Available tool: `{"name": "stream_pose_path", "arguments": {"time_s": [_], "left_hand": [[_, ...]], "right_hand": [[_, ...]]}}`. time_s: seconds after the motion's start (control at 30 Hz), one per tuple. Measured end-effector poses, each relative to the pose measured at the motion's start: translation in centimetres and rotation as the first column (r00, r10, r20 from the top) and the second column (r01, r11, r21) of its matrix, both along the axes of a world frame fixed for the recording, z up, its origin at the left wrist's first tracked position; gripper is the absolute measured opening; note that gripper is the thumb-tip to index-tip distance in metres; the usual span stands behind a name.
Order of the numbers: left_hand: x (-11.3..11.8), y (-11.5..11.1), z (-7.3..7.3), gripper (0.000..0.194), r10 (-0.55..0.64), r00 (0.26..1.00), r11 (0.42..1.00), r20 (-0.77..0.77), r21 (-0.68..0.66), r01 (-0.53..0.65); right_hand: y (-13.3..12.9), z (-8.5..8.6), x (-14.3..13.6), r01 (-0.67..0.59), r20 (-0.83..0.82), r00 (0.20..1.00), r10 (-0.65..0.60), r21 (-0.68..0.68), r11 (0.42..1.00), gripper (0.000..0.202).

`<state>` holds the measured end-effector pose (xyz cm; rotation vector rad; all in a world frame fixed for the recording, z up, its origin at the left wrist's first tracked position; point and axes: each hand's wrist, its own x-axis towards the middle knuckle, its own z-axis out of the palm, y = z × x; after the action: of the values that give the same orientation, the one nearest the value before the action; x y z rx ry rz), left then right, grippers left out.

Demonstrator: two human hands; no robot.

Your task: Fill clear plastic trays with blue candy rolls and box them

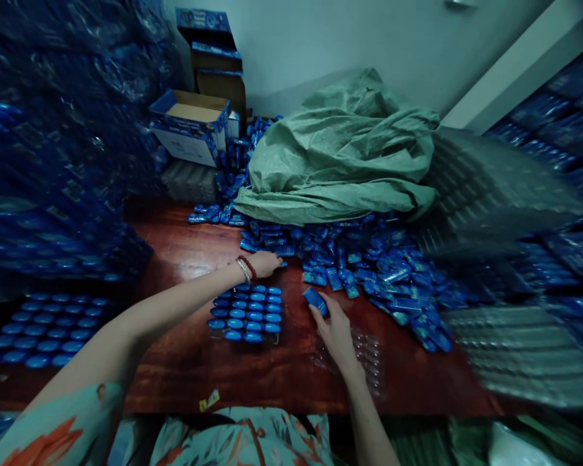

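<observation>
My right hand [337, 327] pinches a small blue packet [315, 301] between thumb and fingers, above the near side of the pile. Beneath that wrist lies a clear plastic tray [369, 356] with moulded hollows. My left hand [266, 264], with a red bead bracelet and a pale bangle at its wrist, reaches to the pile's left edge. Its fingers close on a blue packet [284, 263], of which only a bit shows. Just below my left hand, rows of shiny blue packets [255, 317] stand in another clear tray. The loose pile of blue packets [340, 259] spreads across the table.
A green sack [344, 162] lies over the pile's back. Blue cardboard boxes [194, 123] stand at the back left. Filled trays [43, 327] and wrapped stacks [68, 162] line the left. Stacked clear trays [525, 349] sit right on the red-brown table [175, 382]. A yellow scrap [208, 400] lies near its edge.
</observation>
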<state>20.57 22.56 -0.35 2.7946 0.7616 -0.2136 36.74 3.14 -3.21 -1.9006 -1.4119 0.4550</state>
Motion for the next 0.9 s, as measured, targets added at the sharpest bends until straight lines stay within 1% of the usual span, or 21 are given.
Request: {"name": "stream_pose_path", "arguments": {"time_s": [0.07, 0.1, 0.17, 0.2, 0.23, 0.27, 0.3, 0.33, 0.37, 0.4, 0.43, 0.5, 0.57, 0.6, 0.63, 0.67, 0.7, 0.73, 0.77, 0.83, 0.9], "left_hand": [[-1.5, 0.6, 1.1, 0.018, 0.014, 1.0, 1.0, 0.017, -0.019, -0.014], [-2.7, 0.6, 2.0, 0.021, 0.033, 0.999, 0.999, 0.039, -0.025, -0.032], [-6.1, -0.4, 4.0, 0.027, 0.109, 0.985, 0.994, 0.131, -0.037, -0.105], [-8.2, -1.4, 5.0, 0.028, 0.192, 0.946, 0.981, 0.263, -0.089, -0.174], [-10.5, -2.8, 6.1, 0.027, 0.286, 0.88, 0.958, 0.379, -0.136, -0.253], [-13.0, -4.3, 6.9, 0.028, 0.357, 0.817, 0.934, 0.452, -0.17, -0.314], [-15.4, -6.1, 7.6, 0.03, 0.42, 0.755, 0.906, 0.504, -0.181, -0.384], [-17.7, -8.0, 7.9, 0.03, 0.482, 0.7, 0.87, 0.527, -0.197, -0.451], [-19.8, -9.9, 7.9, 0.028, 0.545, 0.649, 0.829, 0.532, -0.221, -0.514], [-21.6, -11.7, 7.5, 0.028, 0.586, 0.615, 0.796, 0.528, -0.234, -0.558], [-23.0, -13.5, 6.7, 0.027, 0.617, 0.584, 0.767, 0.527, -0.238, -0.596], [-24.4, -16.6, 4.6, 0.028, 0.689, 0.519, 0.705, 0.505, -0.303, -0.641], [-23.9, -19.0, 2.2, 0.031, 0.76, 0.411, 0.623, 0.504, -0.383, -0.682], [-23.2, -19.8, 1.1, 0.032, 0.783, 0.349, 0.583, 0.516, -0.41, -0.701], [-22.2, -20.5, 0.2, 0.032, 0.788, 0.296, 0.556, 0.539, -0.42, -0.717], [-21.1, -20.9, -0.5, 0.03, 0.778, 0.264, 0.548, 0.57, -0.412, -0.728], [-20.1, -21.1, -1.2, 0.026, 0.755, 0.259, 0.561, 0.603, -0.388, -0.732], [-19.2, -21.1, -1.8, 0.021, 0.72, 0.279, 0.592, 0.636, -0.353, -0.724], [-18.6, -21.0, -2.4, 0.017, 0.676, 0.316, 0.635, 0.666, -0.309, -0.708], [-18.0, -20.6, -3.3, 0.015, 0.575, 0.41, 0.722, 0.708, -0.203, -0.661], [-18.1, -20.1, -4.0, 0.023, 0.473, 0.538, 0.807, 0.698, -0.098, -0.582]], "right_hand": [[-0.6, 0.6, -0.8, 0.034, -0.184, 0.982, -0.047, -0.07, 0.997, 0.041], [-1.0, 0.8, -1.1, 0.042, -0.298, 0.952, -0.074, -0.112, 0.993, 0.04], [-2.0, 1.0, -1.5, 0.005, -0.512, 0.852, -0.109, -0.2, 0.98, 0.042], [-2.6, 1.0, -1.6, -0.043, -0.587, 0.802, -0.112, -0.244, 0.969, 0.043], [-3.2, 1.0, -1.7, -0.112, -0.633, 0.767, -0.101, -0.287, 0.951, 0.043], [-3.9, 1.0, -1.8, -0.19, -0.655, 0.752, -0.072, -0.32, 0.928, 0.041], [-4.6, 1.0, -2.0, -0.258, -0.654, 0.756, -0.025, -0.334, 0.907, 0.038], [-5.1, 1.0, -2.2, -0.316, -0.629, 0.776, 0.046, -0.325, 0.891, 0.034], [-5.6, 1.0, -2.6, -0.358, -0.578, 0.805, 0.133, -0.295, 0.886, 0.03], [-5.9, 1.1, -3.0, -0.387, -0.502, 0.835, 0.224, -0.247, 0.888, 0.028], [-6.1, 1.0, -3.6, -0.407, -0.405, 0.862, 0.305, -0.193, 0.893, 0.027], [-6.2, 0.7, -4.6, -0.42, -0.18, 0.899, 0.4, -0.09, 0.903, 0.033], [-6.1, 0.0, -5.1, -0.422, 0.06, 0.905, 0.421, 0.006, 0.907, 0.038], [-6.1, -0.4, -5.2, -0.439, 0.178, 0.888, 0.425, 0.051, 0.897, 0.04], [-6.0, -0.7, -5.1, -0.47, 0.289, 0.855, 0.431, 0.082, 0.879, 0.04], [-5.9, -1.0, -5.0, -0.513, 0.383, 0.809, 0.445, 0.093, 0.853, 0.04], [-5.8, -1.0, -4.8, -0.557, 0.457, 0.757, 0.467, 0.08, 0.826, 0.041], [-5.7, -1.0, -4.6, -0.594, 0.508, 0.705, 0.495, 0.042, 0.803, 0.041], [-5.6, -0.7, -4.5, -0.617, 0.544, 0.657, 0.522, -0.01, 0.787, 0.042], [-5.2, 0.4, -4.6, -0.629, 0.583, 0.575, 0.574, -0.133, 0.766, 0.041], [-4.6, 1.7, -5.3, -0.622, 0.6, 0.498, 0.626, -0.256, 0.74, 0.039]]}}
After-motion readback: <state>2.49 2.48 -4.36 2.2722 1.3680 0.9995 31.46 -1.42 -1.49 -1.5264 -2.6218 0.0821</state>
